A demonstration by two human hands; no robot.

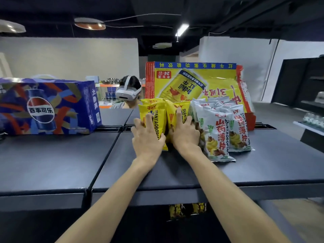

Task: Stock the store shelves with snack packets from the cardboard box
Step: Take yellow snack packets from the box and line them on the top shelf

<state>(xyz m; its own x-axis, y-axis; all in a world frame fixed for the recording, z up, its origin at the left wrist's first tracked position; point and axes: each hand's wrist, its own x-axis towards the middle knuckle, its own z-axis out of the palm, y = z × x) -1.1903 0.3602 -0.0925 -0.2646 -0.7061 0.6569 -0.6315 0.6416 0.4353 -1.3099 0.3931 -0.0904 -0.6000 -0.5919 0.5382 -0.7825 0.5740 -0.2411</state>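
Yellow packets (158, 120) stand upright at centre frame, long axis vertical, on the dark table (61, 155), just in front of the cardboard box (201, 81). Both hands are on them: the left hand (149, 137) lies on the left packet's face and the right hand (185, 134) on the one beside it. The fingers (149, 120) are spread and fairly straight, laid against the fronts rather than wrapped round. The thumbs can't be made out. Neither hand is nearer. White packets (217, 130) crowd in at the right, touching the yellow ones. The likely call is a nudge straight back to square up the row. A blue drinks box (45, 106) sits well apart at the left.
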